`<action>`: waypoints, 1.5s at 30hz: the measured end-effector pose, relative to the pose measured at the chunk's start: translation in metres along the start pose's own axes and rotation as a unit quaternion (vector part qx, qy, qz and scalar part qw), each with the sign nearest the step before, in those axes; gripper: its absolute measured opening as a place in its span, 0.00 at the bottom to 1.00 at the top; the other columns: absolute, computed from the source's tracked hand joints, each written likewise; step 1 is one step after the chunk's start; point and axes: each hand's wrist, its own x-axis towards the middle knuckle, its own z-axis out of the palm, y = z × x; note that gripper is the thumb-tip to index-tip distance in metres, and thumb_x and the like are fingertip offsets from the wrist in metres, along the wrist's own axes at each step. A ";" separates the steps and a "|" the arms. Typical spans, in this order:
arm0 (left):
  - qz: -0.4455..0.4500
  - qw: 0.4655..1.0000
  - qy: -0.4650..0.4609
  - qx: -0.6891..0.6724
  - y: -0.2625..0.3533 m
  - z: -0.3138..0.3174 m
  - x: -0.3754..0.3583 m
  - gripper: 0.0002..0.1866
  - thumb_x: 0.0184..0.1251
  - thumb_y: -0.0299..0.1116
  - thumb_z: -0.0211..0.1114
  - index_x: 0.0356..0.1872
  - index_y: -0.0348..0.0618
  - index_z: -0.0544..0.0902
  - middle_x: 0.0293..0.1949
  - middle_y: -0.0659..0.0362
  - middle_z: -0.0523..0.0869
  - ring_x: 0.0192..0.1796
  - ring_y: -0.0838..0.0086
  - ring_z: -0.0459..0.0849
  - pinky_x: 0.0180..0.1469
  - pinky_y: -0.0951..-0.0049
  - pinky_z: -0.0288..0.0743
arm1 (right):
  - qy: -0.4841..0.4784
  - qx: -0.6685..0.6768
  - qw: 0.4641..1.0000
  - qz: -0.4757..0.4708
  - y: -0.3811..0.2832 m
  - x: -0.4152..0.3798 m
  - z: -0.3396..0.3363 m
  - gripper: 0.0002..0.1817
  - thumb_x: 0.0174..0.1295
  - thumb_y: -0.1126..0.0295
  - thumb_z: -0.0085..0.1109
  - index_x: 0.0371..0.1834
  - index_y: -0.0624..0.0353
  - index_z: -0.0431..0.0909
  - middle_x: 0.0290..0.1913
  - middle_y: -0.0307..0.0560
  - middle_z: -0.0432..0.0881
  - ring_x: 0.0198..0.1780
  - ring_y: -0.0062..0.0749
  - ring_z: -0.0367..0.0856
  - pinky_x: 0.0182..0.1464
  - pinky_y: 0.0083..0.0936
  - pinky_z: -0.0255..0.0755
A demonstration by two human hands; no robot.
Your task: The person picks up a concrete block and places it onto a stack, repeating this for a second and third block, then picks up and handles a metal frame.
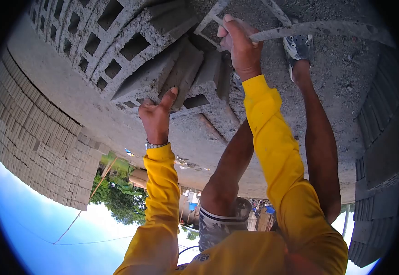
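Observation:
My left hand (157, 114) grips the edge of a grey concrete hollow block (181, 75). Its thumb lies on the block's side, while the other fingers are curled and partly hidden. My right hand (243, 48) is closed around a grey metal bar (295, 32), which curves away to the right. Thin metal struts (213, 16) meet near that hand and look like part of the same frame. Both arms wear yellow sleeves, and a watch (157, 145) circles the left wrist.
More hollow blocks (112, 50) stand in a tight row at upper left. Long stacks of blocks line the left (34, 133) and right (378, 201) sides. My foot in a patterned shoe (297, 48) rests on gritty ground. Short rods (212, 128) lie near the blocks.

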 end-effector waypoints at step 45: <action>-0.045 0.993 -0.080 -0.075 -0.062 0.068 -0.079 0.16 0.54 0.32 0.79 0.33 0.27 0.84 0.37 0.52 0.86 0.37 0.71 0.83 0.43 0.69 0.76 | 0.111 -0.011 0.992 0.065 0.005 -0.043 -0.058 0.18 0.66 0.60 0.63 0.22 0.61 0.79 0.16 0.29 0.68 0.17 0.13 0.61 0.23 0.18 0.56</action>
